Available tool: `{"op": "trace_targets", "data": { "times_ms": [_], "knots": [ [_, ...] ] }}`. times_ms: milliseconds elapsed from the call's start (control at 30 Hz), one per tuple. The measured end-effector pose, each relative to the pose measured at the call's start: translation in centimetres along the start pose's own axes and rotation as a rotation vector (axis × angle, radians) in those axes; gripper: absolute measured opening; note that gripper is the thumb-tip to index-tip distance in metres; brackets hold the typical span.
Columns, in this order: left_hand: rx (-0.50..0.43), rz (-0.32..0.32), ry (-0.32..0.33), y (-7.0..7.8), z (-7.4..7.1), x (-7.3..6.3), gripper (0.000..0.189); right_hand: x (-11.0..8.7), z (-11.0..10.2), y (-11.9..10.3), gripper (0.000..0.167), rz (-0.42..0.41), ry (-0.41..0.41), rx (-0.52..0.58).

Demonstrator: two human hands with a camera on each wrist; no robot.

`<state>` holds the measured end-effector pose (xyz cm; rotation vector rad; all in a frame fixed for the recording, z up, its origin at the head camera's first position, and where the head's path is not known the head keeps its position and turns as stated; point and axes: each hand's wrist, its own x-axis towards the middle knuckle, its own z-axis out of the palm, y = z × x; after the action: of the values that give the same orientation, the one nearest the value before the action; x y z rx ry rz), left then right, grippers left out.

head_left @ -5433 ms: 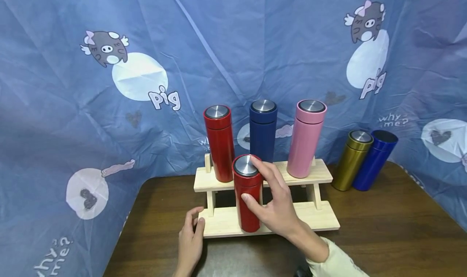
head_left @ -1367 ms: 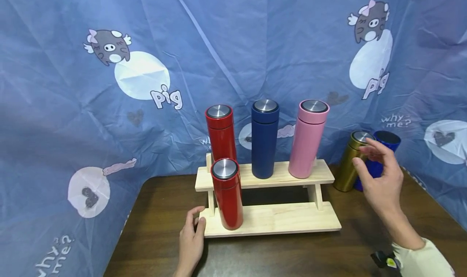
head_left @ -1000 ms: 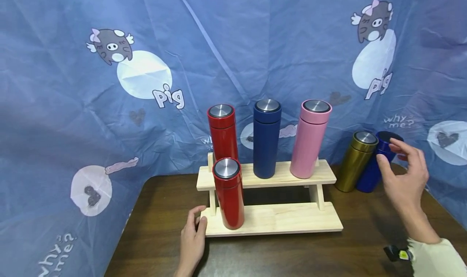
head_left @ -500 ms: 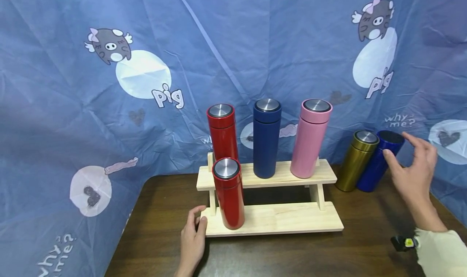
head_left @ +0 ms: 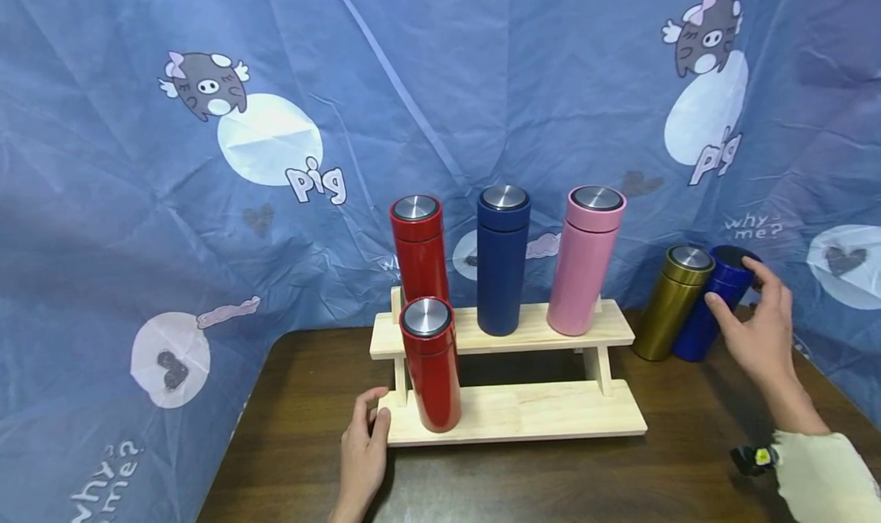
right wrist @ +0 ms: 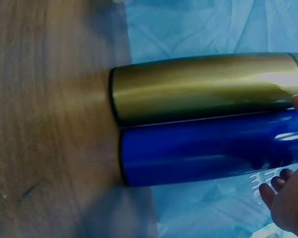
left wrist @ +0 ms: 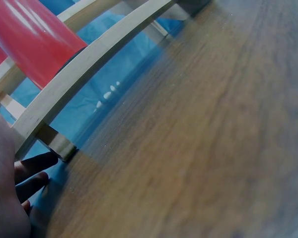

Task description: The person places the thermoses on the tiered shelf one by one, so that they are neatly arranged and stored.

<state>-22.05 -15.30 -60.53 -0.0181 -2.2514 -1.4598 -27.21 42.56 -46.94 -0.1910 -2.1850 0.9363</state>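
My left hand (head_left: 365, 450) holds the left end of the lower board of a two-tier wooden display stand (head_left: 544, 412); in the left wrist view, fingers (left wrist: 32, 168) show by the board's end. At right, my right hand (head_left: 760, 332) has thumb and index finger around the top of a shiny blue thermos bottle (head_left: 702, 324), which stands on the table against a gold thermos bottle (head_left: 664, 316). In the right wrist view the other fingers sit apart from the blue bottle. A red thermos bottle (head_left: 433, 385) stands on the lower board's left part.
On the upper board stand another red thermos bottle (head_left: 420, 259), a navy one (head_left: 501, 278) and a pink one (head_left: 585, 271). The brown wooden table (head_left: 296, 401) ends before a blue printed cloth (head_left: 413, 64) hanging behind and at the sides.
The front red bottle shifted left along the lower board. My right hand left it, moved right past the gold bottle, then closed in on the blue bottle's top. My left hand stayed put.
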Motion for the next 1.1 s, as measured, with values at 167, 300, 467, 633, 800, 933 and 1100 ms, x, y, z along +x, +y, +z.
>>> {"op": "trace_targets", "data": {
  "times_ms": [167,300,467,633,800,933,1100],
  "knots": [
    [-0.016,0.004,-0.014,1.4,-0.3,-0.2,0.025,-0.1,0.6,0.7,0.080,-0.016,0.042,0.054],
    [-0.042,0.029,-0.006,2.2,-0.5,-0.3,0.025,-0.1,0.9,1.1,0.081,-0.039,0.074,0.094],
    [-0.037,0.066,0.000,1.4,-0.3,-0.2,0.026,0.0,1.0,0.9,0.082,-0.030,0.101,0.085],
    [-0.017,0.023,-0.012,-0.2,-0.1,0.0,0.026,0.0,1.0,0.3,0.080,0.000,0.129,0.068],
    [-0.020,-0.056,-0.041,-1.4,0.1,0.2,0.025,-0.1,0.9,0.2,0.078,0.033,0.182,0.068],
    [-0.016,0.012,-0.019,-1.2,0.2,0.2,0.025,-0.3,0.9,0.4,0.079,0.040,0.229,0.085],
    [0.001,0.071,0.018,0.3,-0.1,-0.1,0.024,-0.5,0.7,0.6,0.077,0.104,0.281,0.103]
  ]
}}
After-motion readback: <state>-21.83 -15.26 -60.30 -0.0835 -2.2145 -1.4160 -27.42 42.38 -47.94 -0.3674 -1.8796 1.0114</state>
